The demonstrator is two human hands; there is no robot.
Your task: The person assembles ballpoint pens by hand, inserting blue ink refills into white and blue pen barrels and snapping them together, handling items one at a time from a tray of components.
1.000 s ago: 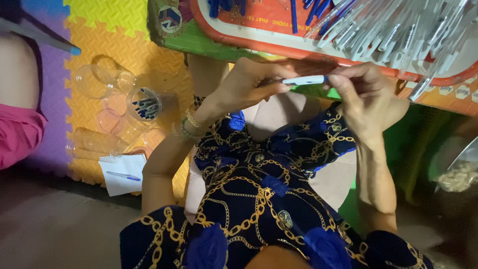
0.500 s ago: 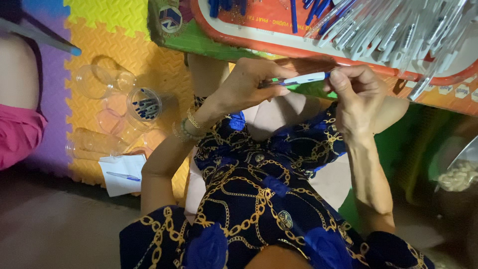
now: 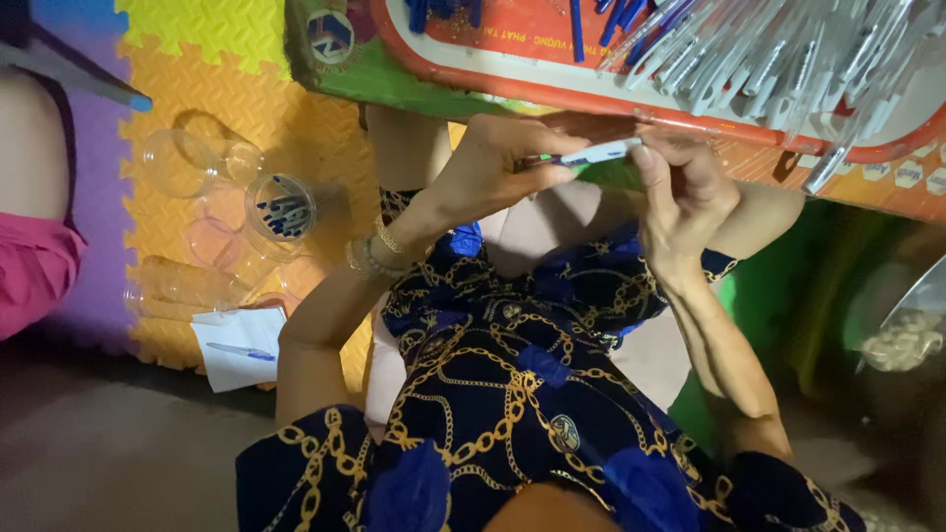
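Note:
My left hand [image 3: 493, 167] and my right hand [image 3: 685, 192] together grip one pen [image 3: 591, 154], a clear barrel with a dark blue end, held level just below the tray's edge. The left fingers pinch the dark end, the right fingers hold the pale end. Above them an orange-rimmed tray [image 3: 473, 71] carries several clear pen barrels [image 3: 788, 59] and blue pen parts [image 3: 611, 20]. My lap in a blue dress with gold chain print [image 3: 512, 394] lies below the hands.
Several clear plastic jars [image 3: 187, 163] lie on the foam floor mat at left; one jar [image 3: 281, 209] holds blue parts. A white paper with a blue pen [image 3: 236, 347] lies beside them. Another person's leg and pink cloth [image 3: 34, 266] are at far left. A bag [image 3: 902, 340] sits right.
Both hands have lifted the pen slightly toward the tray edge and kept their grip on it. Nothing else has moved.

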